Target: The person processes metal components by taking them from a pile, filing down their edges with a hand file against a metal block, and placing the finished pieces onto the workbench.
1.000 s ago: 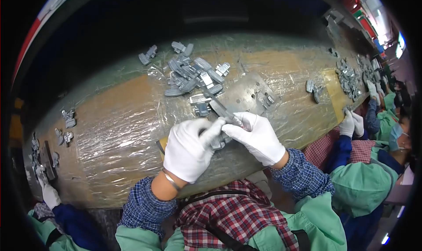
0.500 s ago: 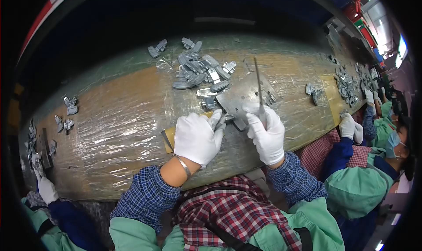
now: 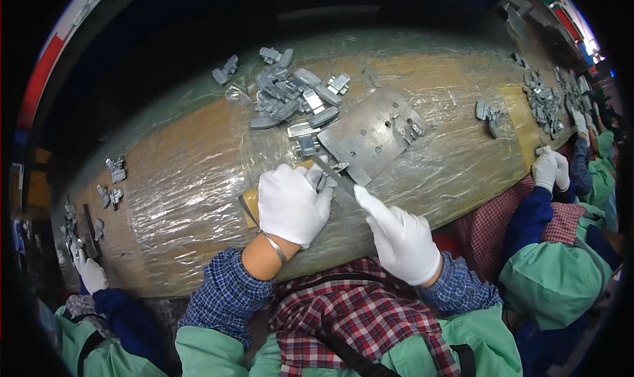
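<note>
Two white-gloved hands work over a plastic-covered table (image 3: 185,199), seen from above. The left hand (image 3: 294,204) is closed, its fingertips pinched on a small grey metal part (image 3: 339,168) mostly hidden by the glove; this part lies at the table's near side, by the lower left edge of a flat metal plate (image 3: 366,139). The right hand (image 3: 404,235) is curled round the near end of a slim, flat tool (image 3: 337,177), its index finger stretched along it. The tool slants up and to the left, its blade crossing the held part—whether the two touch cannot be told. A yellow block (image 3: 249,202) shows beneath and beside the left hand, and a bracelet (image 3: 275,248) circles that wrist. Beyond the hands lies a heap of grey metal parts (image 3: 290,93), overlapping one another, just left of the plate. To the right lie a small cluster of parts (image 3: 489,117) and, farther off, a larger heap (image 3: 545,106). At the left a few loose parts (image 3: 115,170) lie near a dark bar (image 3: 90,230). Co-workers' gloved hands (image 3: 549,169) appear at both ends of the table—one at far left, others at right.
</note>
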Motion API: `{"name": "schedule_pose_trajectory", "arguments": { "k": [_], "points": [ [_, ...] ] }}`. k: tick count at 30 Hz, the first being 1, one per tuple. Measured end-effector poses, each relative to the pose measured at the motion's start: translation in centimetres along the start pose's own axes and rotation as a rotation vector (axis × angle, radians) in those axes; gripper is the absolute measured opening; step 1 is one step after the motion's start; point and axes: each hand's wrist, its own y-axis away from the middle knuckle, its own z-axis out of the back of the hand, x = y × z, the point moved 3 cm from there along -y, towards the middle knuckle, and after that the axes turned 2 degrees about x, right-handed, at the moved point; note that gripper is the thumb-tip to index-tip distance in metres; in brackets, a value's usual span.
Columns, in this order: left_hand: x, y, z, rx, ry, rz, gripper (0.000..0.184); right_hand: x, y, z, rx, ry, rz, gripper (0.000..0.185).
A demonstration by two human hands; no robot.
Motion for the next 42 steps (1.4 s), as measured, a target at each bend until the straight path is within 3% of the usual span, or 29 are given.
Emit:
{"name": "schedule_pose_trajectory", "arguments": {
  "k": [1, 5, 10, 12, 16, 24, 27, 32, 36, 42],
  "points": [
    [0.0, 0.0, 0.1, -0.007, 0.001, 0.015, 0.028, 0.3, 0.8, 0.1, 0.031, 0.063, -0.002, 0.070],
    [0.2, -0.1, -1.0, -0.011, -0.008, -0.032, 0.031, 0.8, 2.2, 0.2, 0.059, 0.365, 0.048, 0.071],
    [0.3, -0.7, -0.8, 0.071, 0.092, -0.001, 0.031, 1.0, -2.7, -0.7, -0.035, 0.280, 0.081, 0.068],
    [0.3, -0.3, -0.7, 0.014, 0.075, -0.029, 0.030, 0.9, -3.5, -1.0, -0.056, 0.264, 0.076, 0.067],
    [0.3, -0.3, -0.6, -0.006, 0.083, 0.013, 0.030, 1.9, 0.5, 0.6, 0.125, 0.324, 0.018, 0.073],
    [0.4, 0.3, -1.4, 0.052, -0.036, -0.074, 0.025, 1.2, -3.6, -1.0, -0.002, 0.335, 0.004, 0.068],
    [0.3, 0.3, -1.4, 0.062, -0.012, -0.064, 0.020, 1.8, -0.5, 0.1, 0.029, 0.275, -0.046, 0.069],
    [0.4, 0.2, -1.4, 0.067, 0.008, -0.016, 0.030, 1.6, 0.6, 0.7, -0.056, 0.159, -0.001, 0.073],
    [0.5, 0.0, -1.1, 0.120, 0.037, 0.000, 0.035, 1.7, 0.1, -0.2, 0.014, 0.223, -0.014, 0.073],
    [0.2, -0.1, -0.7, -0.007, 0.019, -0.045, 0.035, 2.4, 0.7, 1.0, 0.099, 0.335, 0.005, 0.075]
  ]
}}
